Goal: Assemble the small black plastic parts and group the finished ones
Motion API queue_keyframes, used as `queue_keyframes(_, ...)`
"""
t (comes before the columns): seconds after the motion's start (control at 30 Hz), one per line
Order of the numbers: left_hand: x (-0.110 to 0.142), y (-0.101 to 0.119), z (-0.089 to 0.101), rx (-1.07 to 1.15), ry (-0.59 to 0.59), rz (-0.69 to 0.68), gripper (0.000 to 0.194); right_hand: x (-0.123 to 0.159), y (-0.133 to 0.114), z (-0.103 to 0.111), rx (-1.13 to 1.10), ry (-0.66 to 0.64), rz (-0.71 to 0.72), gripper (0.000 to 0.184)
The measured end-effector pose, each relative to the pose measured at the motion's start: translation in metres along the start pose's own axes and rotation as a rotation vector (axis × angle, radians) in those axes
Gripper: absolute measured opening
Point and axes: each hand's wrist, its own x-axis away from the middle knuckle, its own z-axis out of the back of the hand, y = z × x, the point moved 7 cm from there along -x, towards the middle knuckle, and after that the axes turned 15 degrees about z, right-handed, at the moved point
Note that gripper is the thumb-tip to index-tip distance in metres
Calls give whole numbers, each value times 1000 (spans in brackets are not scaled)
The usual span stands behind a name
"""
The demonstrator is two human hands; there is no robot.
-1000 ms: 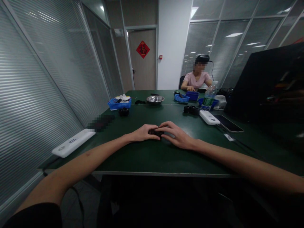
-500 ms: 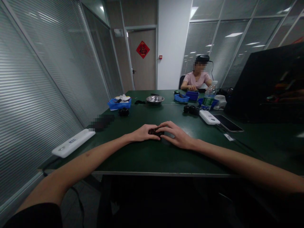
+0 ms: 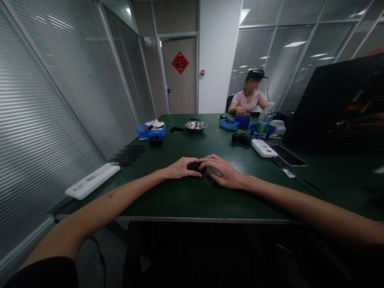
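A small, shiny dark brown-black object [image 3: 193,166] is low over the green table, between my two hands; its kind I cannot make out. My left hand [image 3: 179,168] is closed around its left side, thumb along the near edge and fingers behind. From the right, my right hand [image 3: 223,172] reaches over with curved fingers, and its fingertips rest on the object's right end. The right fingers hide part of that end.
The green table [image 3: 180,202] carries a metal bowl [image 3: 196,127], a blue basket [image 3: 151,131], black clustered parts [image 3: 241,139], a water bottle [image 3: 264,122], a phone [image 3: 287,155] and white power banks [image 3: 93,181]. A dark screen [image 3: 333,108] stands right. Another person [image 3: 249,98] sits opposite.
The right fingers have shifted slightly and curl more over the object's right end. My left hand keeps its place.
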Motion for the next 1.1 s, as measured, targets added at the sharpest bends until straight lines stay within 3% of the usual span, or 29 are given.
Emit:
queue_keyframes(0.8, 1, 4, 0, -5, -6, -8, 43, 2, 0, 1, -10, 13, 28, 29)
queue_keyframes(1.1, 2, 5, 1, -27, -9, 15, 45, 5, 10, 7, 23, 93, -117, 35)
